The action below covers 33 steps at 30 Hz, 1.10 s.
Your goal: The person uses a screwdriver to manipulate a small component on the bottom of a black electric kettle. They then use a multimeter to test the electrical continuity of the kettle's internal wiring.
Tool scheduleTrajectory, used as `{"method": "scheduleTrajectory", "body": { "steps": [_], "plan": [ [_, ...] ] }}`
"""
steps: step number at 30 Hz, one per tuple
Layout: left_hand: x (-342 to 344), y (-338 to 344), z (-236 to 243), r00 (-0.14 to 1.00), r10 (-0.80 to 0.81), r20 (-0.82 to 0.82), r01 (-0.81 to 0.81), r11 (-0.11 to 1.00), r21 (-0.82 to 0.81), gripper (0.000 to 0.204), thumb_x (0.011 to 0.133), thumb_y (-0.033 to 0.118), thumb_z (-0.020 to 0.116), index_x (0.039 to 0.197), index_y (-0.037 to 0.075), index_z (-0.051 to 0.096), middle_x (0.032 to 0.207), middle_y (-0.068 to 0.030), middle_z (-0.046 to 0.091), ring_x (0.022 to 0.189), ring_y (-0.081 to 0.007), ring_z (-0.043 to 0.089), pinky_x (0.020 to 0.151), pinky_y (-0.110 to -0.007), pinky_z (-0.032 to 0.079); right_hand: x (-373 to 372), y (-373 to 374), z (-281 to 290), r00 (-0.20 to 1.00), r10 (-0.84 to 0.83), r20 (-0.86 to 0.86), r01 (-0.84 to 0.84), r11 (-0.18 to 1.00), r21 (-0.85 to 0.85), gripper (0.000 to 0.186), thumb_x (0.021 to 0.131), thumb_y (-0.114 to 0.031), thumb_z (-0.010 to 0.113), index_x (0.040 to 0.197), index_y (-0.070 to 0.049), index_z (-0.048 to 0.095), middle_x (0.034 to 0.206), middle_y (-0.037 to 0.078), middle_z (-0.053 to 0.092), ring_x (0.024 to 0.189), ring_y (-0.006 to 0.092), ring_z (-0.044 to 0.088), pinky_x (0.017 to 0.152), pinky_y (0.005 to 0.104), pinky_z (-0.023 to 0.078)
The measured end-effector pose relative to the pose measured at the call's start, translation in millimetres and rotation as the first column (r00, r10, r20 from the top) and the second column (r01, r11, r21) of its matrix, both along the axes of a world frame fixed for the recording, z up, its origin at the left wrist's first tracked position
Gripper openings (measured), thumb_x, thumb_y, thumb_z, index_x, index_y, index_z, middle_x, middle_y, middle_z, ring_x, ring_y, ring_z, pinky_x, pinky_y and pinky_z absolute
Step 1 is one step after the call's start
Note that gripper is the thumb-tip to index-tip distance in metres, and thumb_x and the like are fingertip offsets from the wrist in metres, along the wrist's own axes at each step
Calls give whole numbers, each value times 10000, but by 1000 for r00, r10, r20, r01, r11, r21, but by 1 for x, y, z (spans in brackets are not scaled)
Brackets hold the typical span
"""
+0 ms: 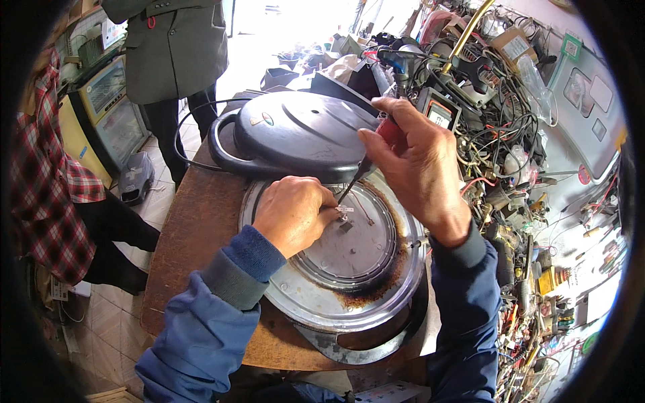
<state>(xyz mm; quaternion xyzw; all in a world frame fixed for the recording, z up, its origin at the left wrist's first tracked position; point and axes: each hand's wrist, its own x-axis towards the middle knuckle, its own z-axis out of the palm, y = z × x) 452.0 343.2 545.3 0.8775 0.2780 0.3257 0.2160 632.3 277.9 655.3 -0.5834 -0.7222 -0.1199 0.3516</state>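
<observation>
We have the brown table (pixel 188 262) before us, and over it our left hand (pixel 292 213) seems to pinch a small pale connector (pixel 346 209) between closed fingers. Below lies the round metal base (pixel 302 295), beside the dark handled cover (pixel 302 127). The red-handled screwdriver (pixel 390 131), gripped in our right hand (pixel 423 164), slants down toward the connector. We judge this wiring work; the next move calls for a steady connector and a well-seated tip.
</observation>
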Motion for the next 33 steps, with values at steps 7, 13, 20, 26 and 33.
{"method": "scheduleTrajectory", "body": {
  "steps": [7,13,20,26,33],
  "plan": [
    [0,-1,0,1000,3,-7,-3,999,35,191,842,202,834,965,57,844,906,-141,765,854,-346,748,810,-432,580,13,1,-3,855,242,-459,-320,942,-99,472,942,-118,776,1372,24,646,906,172,728,769,199,713,731,314,559],
    [0,0,-1,1000,5,-27,-5,1000,9,186,843,205,829,955,57,845,902,-140,765,844,-347,748,807,-427,583,1,-4,-1,985,-82,-150,66,992,-104,503,925,-87,806,1388,7,634,880,133,735,745,152,697,694,319,563],
    [0,2,-4,1000,-7,13,7,1000,30,169,850,183,825,952,50,843,900,-149,767,832,-344,749,802,-417,586,15,-5,0,797,213,-565,-349,926,-144,446,971,-43,755,1365,86,590,1051,113,752,973,147,727,904,305,590],
    [-1,2,-6,1000,8,12,-8,1000,26,164,853,173,823,955,46,841,905,-157,766,830,-342,750,803,-418,586,11,-3,-3,850,227,-475,-329,933,-144,435,962,22,739,1370,58,595,1063,127,752,994,156,730,929,309,599],
    [2,1,0,1000,-10,-10,11,1000,25,174,860,183,812,960,43,840,905,-156,762,844,-353,746,813,-430,579,19,-4,-4,867,179,-465,-277,949,-153,454,940,-15,787,1352,39,604,955,105,746,906,134,721,837,294,596]
  ]
}}
